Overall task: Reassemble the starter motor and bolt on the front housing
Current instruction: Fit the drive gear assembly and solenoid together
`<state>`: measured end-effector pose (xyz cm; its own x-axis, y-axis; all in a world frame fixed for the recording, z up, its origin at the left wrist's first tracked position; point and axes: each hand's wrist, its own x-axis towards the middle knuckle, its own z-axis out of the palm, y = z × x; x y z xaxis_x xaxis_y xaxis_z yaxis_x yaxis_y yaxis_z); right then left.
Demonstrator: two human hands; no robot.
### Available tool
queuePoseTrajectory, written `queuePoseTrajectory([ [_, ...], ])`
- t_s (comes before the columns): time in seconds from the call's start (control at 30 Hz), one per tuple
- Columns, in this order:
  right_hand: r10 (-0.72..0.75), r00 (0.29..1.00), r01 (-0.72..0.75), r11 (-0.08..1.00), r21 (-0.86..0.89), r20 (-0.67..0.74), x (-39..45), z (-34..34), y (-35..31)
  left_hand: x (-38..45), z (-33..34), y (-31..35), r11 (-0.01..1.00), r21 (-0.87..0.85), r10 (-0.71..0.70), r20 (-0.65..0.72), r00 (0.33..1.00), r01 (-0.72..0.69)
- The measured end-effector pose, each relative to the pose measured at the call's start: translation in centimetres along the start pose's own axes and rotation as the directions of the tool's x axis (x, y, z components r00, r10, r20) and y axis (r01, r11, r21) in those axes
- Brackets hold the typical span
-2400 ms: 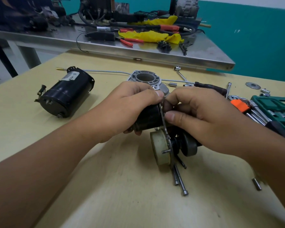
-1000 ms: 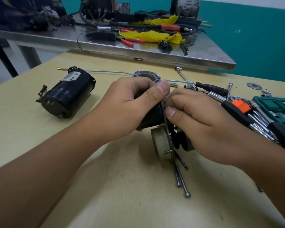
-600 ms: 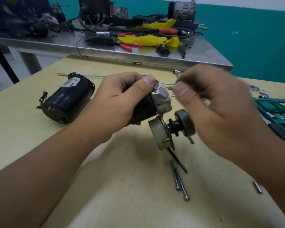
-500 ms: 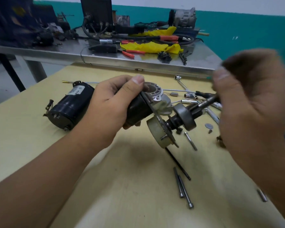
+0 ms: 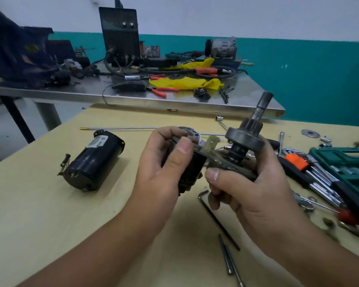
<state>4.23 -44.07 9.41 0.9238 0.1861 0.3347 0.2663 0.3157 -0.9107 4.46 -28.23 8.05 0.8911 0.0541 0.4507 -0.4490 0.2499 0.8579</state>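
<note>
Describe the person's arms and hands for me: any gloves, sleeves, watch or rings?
Both the left hand and the right hand are bare: no gloves, and no rings on the fingers that show. The forearms are uncovered as far as the picture's lower edge, with no sleeve, watch or wristband in view. Fingernails are short.
</note>
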Motion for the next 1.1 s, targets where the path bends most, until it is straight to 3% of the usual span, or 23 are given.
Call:
queuePoseTrajectory([
  [0.1,-0.006,0.999,0.009,0.998,-0.066,0.048,0.5,-1.2,-0.5,0.3,-1.0,0.1,0.999,0.049,0.007,0.178,0.984,-0.015],
  [0.2,-0.001,0.997,0.009,0.994,-0.110,0.072,0.9,-2.1,-0.5,0.2,-1.5,0.2,0.992,0.122,-0.006,0.270,0.963,-0.028],
  [0.5,-0.114,0.993,0.122,0.916,-0.381,0.044,0.6,-2.8,-0.3,0.1,-1.3,-0.9,0.983,0.167,0.020,0.340,0.940,-0.081],
  [0.9,-0.139,0.988,0.152,0.890,-0.430,0.061,0.6,-3.0,1.7,0.9,-2.6,-1.4,0.952,0.305,-0.123,0.397,0.910,-0.005],
  [1.1,-0.141,0.986,0.165,0.875,-0.455,0.085,0.9,-3.0,2.4,1.0,-3.0,-1.6,0.968,0.249,-0.120,0.348,0.930,0.032],
])
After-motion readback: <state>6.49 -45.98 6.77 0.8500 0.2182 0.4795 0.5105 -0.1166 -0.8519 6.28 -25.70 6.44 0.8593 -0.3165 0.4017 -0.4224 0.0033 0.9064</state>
